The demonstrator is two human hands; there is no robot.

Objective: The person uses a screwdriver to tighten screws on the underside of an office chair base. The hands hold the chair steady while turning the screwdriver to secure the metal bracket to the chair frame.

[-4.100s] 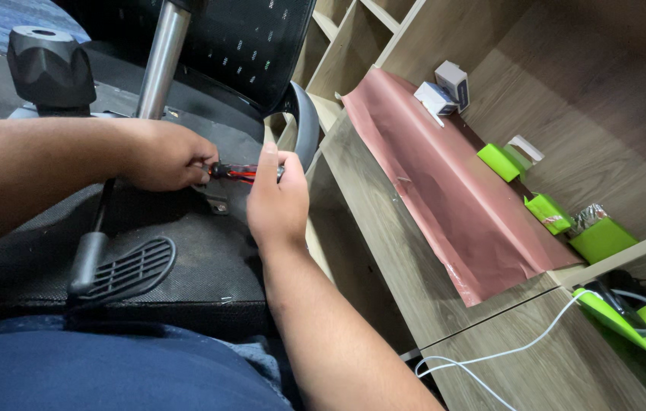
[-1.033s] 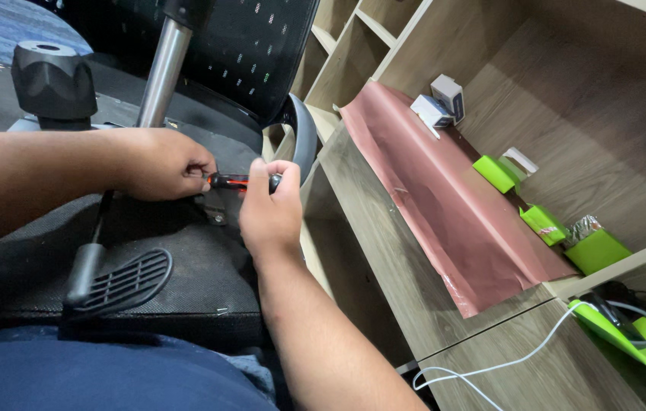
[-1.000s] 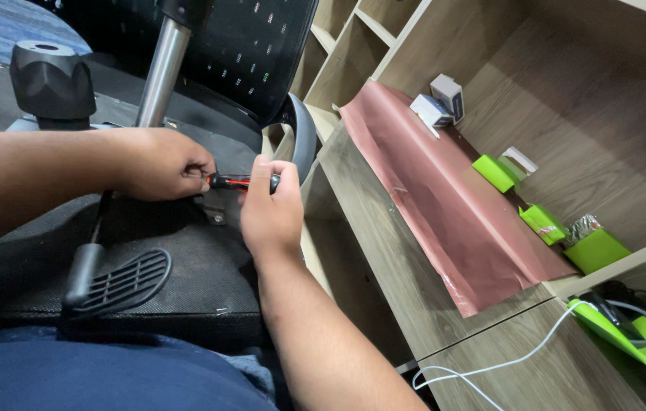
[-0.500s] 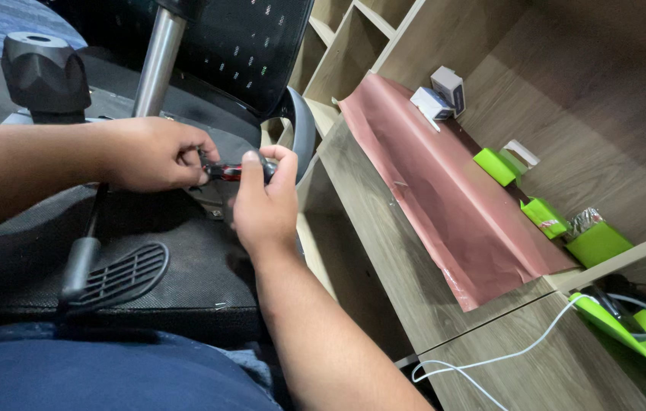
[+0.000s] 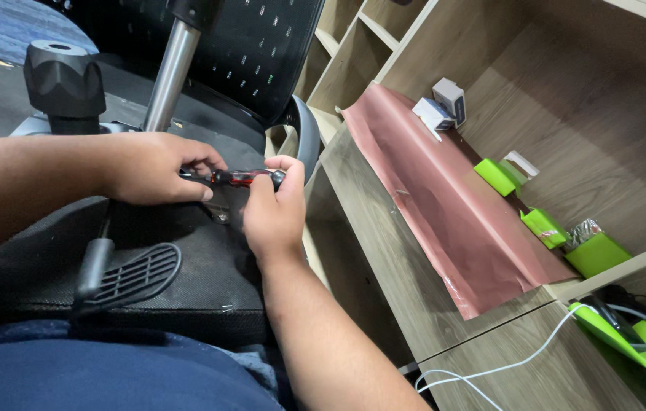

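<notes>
Both my hands hold a small red-and-black screwdriver (image 5: 237,177) lying level over the underside of an overturned black office chair (image 5: 186,251). My left hand (image 5: 157,167) grips its tip end, fingers curled tight. My right hand (image 5: 273,209) closes round the handle end, thumb on top. Under the tool sits a small metal fitting (image 5: 221,215) on the chair base; the screwdriver's tip is hidden by my left fingers.
A chrome gas-lift column (image 5: 168,68) and a black knob (image 5: 64,76) rise behind my hands; a black lever paddle (image 5: 132,274) lies near my lap. To the right is a wooden shelf unit (image 5: 384,228) with a reddish sheet (image 5: 445,205), green boxes (image 5: 543,226) and white cables (image 5: 490,369).
My hands shifted slightly and the right hand slid closer along the screwdriver; both still hold it over the same spot on the chair.
</notes>
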